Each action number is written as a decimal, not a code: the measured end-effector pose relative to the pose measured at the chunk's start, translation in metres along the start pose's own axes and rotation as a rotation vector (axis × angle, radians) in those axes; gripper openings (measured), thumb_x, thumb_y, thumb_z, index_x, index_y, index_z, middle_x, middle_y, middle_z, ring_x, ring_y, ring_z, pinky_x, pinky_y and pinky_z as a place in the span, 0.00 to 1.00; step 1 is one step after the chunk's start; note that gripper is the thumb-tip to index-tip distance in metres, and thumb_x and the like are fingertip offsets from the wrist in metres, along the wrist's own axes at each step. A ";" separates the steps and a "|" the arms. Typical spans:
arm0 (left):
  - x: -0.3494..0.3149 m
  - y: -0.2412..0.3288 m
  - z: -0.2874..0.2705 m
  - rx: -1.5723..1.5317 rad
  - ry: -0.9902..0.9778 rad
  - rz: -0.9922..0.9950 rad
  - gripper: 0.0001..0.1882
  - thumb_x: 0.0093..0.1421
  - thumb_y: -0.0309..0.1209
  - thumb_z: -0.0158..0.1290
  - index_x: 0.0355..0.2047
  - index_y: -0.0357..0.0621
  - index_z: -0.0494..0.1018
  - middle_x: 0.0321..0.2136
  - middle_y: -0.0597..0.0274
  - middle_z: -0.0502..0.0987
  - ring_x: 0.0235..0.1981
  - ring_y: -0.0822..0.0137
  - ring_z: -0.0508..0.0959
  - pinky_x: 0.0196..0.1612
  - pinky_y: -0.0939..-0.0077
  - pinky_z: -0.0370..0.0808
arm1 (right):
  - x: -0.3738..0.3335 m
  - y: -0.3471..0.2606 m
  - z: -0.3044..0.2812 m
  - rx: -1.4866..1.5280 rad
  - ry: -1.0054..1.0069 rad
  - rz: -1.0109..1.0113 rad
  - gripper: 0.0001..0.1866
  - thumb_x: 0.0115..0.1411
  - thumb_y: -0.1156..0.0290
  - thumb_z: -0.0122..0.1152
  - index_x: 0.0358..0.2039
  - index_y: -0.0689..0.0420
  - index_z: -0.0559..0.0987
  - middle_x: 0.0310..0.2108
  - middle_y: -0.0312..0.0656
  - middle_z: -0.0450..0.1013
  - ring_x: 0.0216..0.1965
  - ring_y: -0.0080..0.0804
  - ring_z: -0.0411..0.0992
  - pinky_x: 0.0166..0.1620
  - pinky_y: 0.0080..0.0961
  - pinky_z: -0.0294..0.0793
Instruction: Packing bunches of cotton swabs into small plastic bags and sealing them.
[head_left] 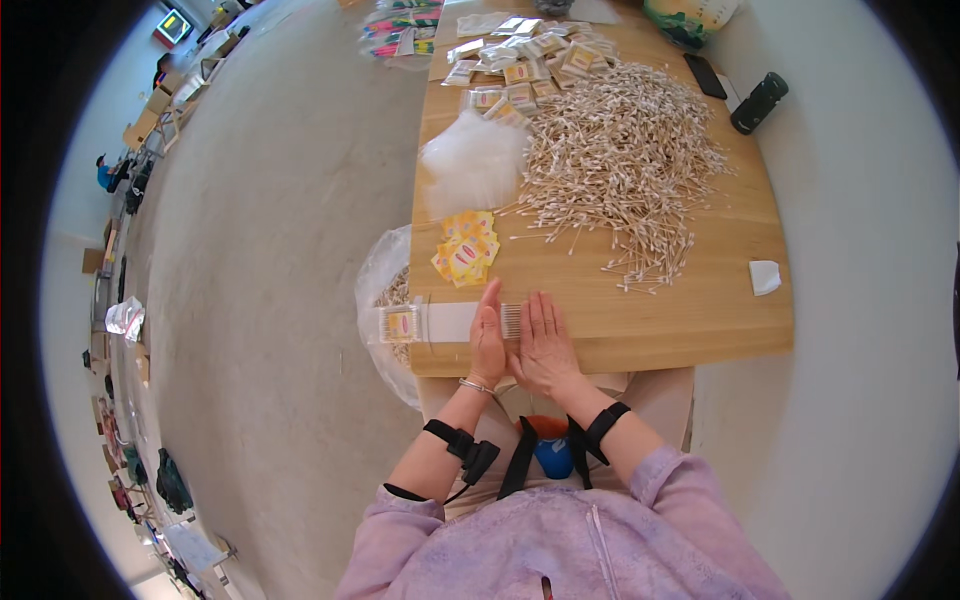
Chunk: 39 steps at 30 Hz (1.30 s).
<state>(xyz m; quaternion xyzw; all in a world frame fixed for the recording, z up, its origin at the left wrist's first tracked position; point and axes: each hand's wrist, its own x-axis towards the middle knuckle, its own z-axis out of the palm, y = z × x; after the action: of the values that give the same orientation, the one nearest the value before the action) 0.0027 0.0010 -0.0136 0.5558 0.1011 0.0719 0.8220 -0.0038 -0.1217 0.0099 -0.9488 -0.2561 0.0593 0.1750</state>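
At the near edge of the wooden table, a row of cotton swabs point(512, 321) lies side by side between my hands. My left hand point(488, 338) stands on its edge at the row's left side, fingers stretched out. My right hand point(545, 345) lies flat at the row's right side, fingers straight; its fingertips point away from me. To the left of my left hand is a white strip point(452, 322). At the strip's left end, by the table edge, sits a small clear pack of swabs with a yellow card point(401, 323).
A big heap of loose cotton swabs point(630, 155) covers the middle of the table point(650, 335). Yellow cards point(466, 250), clear plastic bags point(475, 160) and filled packs point(530, 65) lie left of it. A plastic bag point(400, 375) hangs off the left edge; a black bottle point(760, 103) stands right.
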 end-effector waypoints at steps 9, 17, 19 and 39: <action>0.009 0.019 -0.023 0.047 -0.012 0.003 0.29 0.69 0.45 0.32 0.60 0.33 0.57 0.60 0.51 0.60 0.63 0.63 0.56 0.65 0.70 0.49 | 0.027 -0.035 0.018 -0.027 0.030 0.090 0.44 0.56 0.52 0.46 0.62 0.72 0.46 0.66 0.61 0.37 0.68 0.54 0.32 0.67 0.45 0.28; 0.006 0.036 -0.056 0.115 0.083 0.059 0.29 0.69 0.47 0.34 0.58 0.34 0.61 0.58 0.54 0.63 0.61 0.65 0.60 0.64 0.72 0.52 | 0.039 -0.069 0.028 0.036 -0.066 0.069 0.42 0.58 0.52 0.42 0.63 0.71 0.45 0.67 0.59 0.34 0.69 0.52 0.29 0.67 0.44 0.27; 0.005 0.040 -0.055 0.139 0.083 0.071 0.29 0.69 0.46 0.34 0.58 0.34 0.61 0.58 0.54 0.63 0.61 0.65 0.60 0.64 0.72 0.52 | 0.041 -0.070 0.026 0.023 -0.105 0.070 0.42 0.59 0.52 0.41 0.63 0.70 0.44 0.67 0.59 0.34 0.69 0.51 0.29 0.67 0.44 0.26; 0.005 0.039 -0.066 0.172 0.042 0.076 0.30 0.69 0.47 0.32 0.58 0.33 0.59 0.59 0.55 0.61 0.63 0.64 0.56 0.66 0.70 0.47 | 0.038 -0.069 0.029 0.042 -0.107 -0.027 0.44 0.56 0.54 0.46 0.63 0.72 0.44 0.66 0.61 0.34 0.69 0.53 0.28 0.67 0.44 0.25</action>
<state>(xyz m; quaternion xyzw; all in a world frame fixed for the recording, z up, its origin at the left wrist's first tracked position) -0.0087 0.0762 -0.0018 0.6261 0.1028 0.1058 0.7657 -0.0089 -0.0380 0.0073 -0.9369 -0.2764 0.1130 0.1816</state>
